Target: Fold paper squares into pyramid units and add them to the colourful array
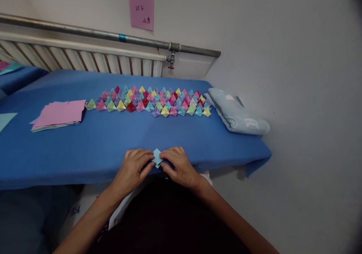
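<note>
Between my two hands, near the table's front edge, is a small light blue piece of folded paper (157, 158), its corners pointing up and down. My left hand (135, 168) pinches its left corner with thumb and fingers. On the other side, the fingers and thumb of my right hand (178, 165) close on the right corner. Beyond my hands, several rows of folded paper boats (149, 101) in pink, blue, yellow, green, red and purple stand close together on the blue cloth.
A stack of coloured paper sheets (60, 114), pink on top, lies on the blue-covered table (118, 131). At the right end rests a rolled grey-blue blanket (239, 112) against the wall. Behind the table run a radiator (90, 60) and a metal pipe (85, 32).
</note>
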A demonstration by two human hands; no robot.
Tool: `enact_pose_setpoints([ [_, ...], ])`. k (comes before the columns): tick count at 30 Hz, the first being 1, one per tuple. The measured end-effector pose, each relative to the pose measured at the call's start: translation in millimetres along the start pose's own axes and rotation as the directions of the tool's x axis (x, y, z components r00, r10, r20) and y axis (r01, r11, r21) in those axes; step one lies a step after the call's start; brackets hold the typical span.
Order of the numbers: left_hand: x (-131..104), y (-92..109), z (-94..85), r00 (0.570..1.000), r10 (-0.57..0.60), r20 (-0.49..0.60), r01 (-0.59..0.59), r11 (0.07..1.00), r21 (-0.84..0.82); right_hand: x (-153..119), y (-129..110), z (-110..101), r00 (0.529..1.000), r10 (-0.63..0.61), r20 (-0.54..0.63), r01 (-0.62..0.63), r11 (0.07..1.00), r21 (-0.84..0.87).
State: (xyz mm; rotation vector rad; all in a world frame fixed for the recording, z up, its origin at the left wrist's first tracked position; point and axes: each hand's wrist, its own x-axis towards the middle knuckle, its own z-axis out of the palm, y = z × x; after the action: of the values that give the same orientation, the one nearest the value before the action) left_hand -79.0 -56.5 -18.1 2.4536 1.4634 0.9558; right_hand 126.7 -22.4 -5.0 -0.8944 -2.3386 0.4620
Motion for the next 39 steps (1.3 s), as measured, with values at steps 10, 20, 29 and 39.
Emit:
enact_pose_setpoints([
  [10, -1, 1, 1.7, 1.000, 0.007, -0.026, -0.006, 1.000, 0.021, -3, 3, 5, 0.999, -0.028, -0.028, 0.027, 0.998, -0.049],
  [20, 0, 3, 1.5, 0.998, 0.064, 0.026, -0.066, 0.993, 0.099, -3, 5, 4, 0.998, -0.048, 0.043, 0.052, 0.993, -0.106],
  [29, 3, 6, 1.3, 0.998, 0.033, 0.054, -0.040, 0.992, 0.123, -9, 1, 11, 0.994, 0.027, -0.111, -0.042, 0.989, -0.141],
  [39, 9, 8, 3.2, 0.999, -0.011, 0.034, 0.007, 0.991, 0.132, -6, -1, 14, 0.978, 0.088, -0.188, -0.110, 0.988, -0.109],
])
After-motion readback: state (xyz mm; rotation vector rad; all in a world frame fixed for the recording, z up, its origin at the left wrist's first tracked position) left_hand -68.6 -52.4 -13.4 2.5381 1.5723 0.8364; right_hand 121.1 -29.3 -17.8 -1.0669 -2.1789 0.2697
